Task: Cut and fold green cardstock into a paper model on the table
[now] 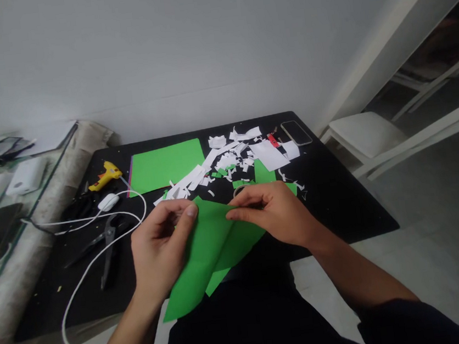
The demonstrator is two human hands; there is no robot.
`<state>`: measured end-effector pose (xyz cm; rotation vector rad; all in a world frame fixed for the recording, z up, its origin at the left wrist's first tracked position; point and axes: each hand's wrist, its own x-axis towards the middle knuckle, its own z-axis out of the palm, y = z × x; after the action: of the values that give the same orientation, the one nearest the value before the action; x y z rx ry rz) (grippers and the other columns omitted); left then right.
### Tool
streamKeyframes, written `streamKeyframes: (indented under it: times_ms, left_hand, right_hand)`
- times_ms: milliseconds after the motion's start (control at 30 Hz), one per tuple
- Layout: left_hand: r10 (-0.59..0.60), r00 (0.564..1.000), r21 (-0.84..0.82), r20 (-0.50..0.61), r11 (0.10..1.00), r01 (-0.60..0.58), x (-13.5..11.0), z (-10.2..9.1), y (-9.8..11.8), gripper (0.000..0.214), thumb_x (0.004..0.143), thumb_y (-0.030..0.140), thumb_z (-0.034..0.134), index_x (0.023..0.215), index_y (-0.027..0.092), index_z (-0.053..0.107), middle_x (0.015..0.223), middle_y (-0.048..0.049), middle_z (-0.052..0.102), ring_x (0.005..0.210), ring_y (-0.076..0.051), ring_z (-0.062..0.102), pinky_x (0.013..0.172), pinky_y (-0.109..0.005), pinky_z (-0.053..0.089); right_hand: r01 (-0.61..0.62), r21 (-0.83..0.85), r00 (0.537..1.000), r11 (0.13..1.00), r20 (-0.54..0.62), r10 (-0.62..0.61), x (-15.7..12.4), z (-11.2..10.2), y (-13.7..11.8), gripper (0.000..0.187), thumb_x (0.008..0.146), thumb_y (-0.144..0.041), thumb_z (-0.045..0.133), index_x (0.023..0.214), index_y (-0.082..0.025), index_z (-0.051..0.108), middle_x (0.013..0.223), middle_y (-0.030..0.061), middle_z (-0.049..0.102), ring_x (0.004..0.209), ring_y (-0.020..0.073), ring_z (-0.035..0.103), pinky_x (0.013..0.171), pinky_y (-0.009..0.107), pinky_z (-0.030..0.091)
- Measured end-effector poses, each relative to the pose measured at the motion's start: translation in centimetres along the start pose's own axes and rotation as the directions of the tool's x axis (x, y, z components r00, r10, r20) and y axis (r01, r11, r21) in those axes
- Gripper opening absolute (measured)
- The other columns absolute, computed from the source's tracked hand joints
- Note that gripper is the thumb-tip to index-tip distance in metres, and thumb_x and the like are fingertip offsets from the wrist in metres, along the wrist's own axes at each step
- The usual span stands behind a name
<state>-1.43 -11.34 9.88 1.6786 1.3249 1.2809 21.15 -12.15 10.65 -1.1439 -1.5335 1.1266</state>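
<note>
Between my two hands, over the table's front edge, is a folded piece of green paper [208, 246]. My left hand [161, 243] pinches its upper left corner, with the thumb lying on top. Thumb and fingertips of my right hand [271, 211] are closed on the upper right edge. The paper's lower part hangs down toward my lap, and its layers overlap. Just beyond my hands lie white paper scraps [197, 178] and small green cuttings [227, 170]. A ring-shaped edge [237, 190] shows behind my right hand, mostly hidden.
On the black table [341, 203] lie a green paper stack [166, 165], a yellow glue gun [106, 176], scissors [107, 246], a white cable [86, 276] with its plug [108, 202], a red tool [273, 140] and a phone [296, 133]. A white stool [368, 134] stands right.
</note>
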Motion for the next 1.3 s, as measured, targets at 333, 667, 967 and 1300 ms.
streamKeyframes:
  times_ms: [333,667,967,1300]
  left_hand:
    - [-0.016,0.961,-0.051,0.278,0.998,0.031,2.2,-1.0,-0.1,0.014,0.09,0.033,0.075,0.084,0.021,0.076,0.068,0.0009,0.068,0.058,-0.012,0.06,0.053,-0.022,0.048]
    - [-0.072,0.955,-0.097,0.289,0.99,0.104,2.2,-0.9,-1.0,0.012,0.087,0.033,0.079,0.087,0.02,0.08,0.069,-0.0004,0.074,0.06,-0.012,0.068,0.058,-0.021,0.053]
    - [-0.169,0.924,-0.205,0.342,0.946,0.25,2.7,1.3,-3.0,0.02,0.088,0.038,0.078,0.089,0.018,0.076,0.065,-0.0006,0.072,0.058,-0.013,0.069,0.059,-0.023,0.057]
    - [-0.344,0.891,-0.03,0.297,0.929,0.369,2.3,4.1,-10.9,0.024,0.088,0.043,0.067,0.086,0.02,0.069,0.064,-0.0013,0.071,0.056,-0.017,0.07,0.058,-0.03,0.058]
  right_hand:
    - [-0.005,-0.106,0.981,0.994,0.19,0.025,2.4,-2.3,-0.5,0.006,0.084,-0.026,0.087,0.089,-0.025,0.083,0.085,0.0,0.083,0.081,0.0192,0.079,0.075,0.034,0.062]
    - [0.018,-0.158,0.977,0.987,0.214,0.017,2.7,-3.0,-1.0,0.014,0.085,-0.032,0.086,0.092,-0.021,0.082,0.089,0.0026,0.083,0.081,0.0184,0.077,0.076,0.032,0.061]
    - [0.065,-0.542,0.993,0.838,-0.044,-0.105,3.0,-2.6,0.9,0.012,0.09,-0.02,0.08,0.102,-0.019,0.079,0.095,0.0077,0.082,0.094,0.0279,0.077,0.088,0.046,0.062]
    - [0.437,-0.638,0.889,0.634,0.2,-0.411,-1.9,3.5,7.7,0.037,0.1,-0.001,0.046,0.116,-0.017,0.075,0.138,0.0123,0.071,0.144,0.0275,0.057,0.123,0.053,0.047]
